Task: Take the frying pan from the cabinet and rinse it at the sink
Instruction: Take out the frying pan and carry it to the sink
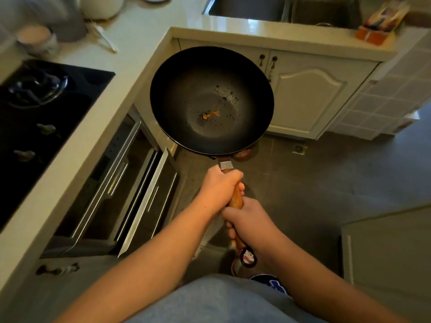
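A large black frying pan (211,99) with a wooden handle hangs level in the air above the floor, with small orange and dark bits in its bottom. My left hand (219,188) grips the handle close to the pan. My right hand (247,223) grips it further back, near the hanging loop at the end. Below and left of the pan, the cabinet pull-out (130,190) under the hob stands open. The steel sink (249,7) lies at the top of the view, beyond the pan and behind the counter edge.
A black gas hob (42,113) is set into the pale counter (140,43) on the left, with cups and a utensil behind it. White cabinet doors (310,94) are closed under the sink. An orange box (377,24) sits right of the sink. Grey tiled floor lies ahead.
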### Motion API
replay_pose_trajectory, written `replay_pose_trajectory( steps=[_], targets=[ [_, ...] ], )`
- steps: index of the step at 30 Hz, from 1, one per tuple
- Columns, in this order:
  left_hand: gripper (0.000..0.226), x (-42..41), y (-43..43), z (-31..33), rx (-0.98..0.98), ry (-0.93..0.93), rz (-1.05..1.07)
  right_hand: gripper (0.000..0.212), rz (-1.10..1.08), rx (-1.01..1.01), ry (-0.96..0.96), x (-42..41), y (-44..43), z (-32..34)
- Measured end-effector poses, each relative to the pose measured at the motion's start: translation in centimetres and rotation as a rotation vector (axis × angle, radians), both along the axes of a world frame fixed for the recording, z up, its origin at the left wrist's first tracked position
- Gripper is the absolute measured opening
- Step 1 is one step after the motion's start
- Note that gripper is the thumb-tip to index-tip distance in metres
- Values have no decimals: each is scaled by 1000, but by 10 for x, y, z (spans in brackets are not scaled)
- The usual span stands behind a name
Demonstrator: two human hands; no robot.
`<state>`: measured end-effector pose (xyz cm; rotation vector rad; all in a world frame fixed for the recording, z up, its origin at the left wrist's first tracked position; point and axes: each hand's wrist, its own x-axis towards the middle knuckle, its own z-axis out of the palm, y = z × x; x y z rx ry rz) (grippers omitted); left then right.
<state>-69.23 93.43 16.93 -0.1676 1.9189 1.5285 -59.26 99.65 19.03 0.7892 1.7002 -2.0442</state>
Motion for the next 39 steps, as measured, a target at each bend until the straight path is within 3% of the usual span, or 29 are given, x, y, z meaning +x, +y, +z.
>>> replay_pose_trajectory(
  steps=[15,28,39],
  targets=[
    [12,-158,111,2,9,107,-2,19,56,50,38,-162,118,10],
    [8,-380,173,-3,112,84,-19,11,59,64,9,-376,180,23],
    [4,-511,258,9,125,40,-50,5,-5,-8,11,-502,261,27]
  ],
)
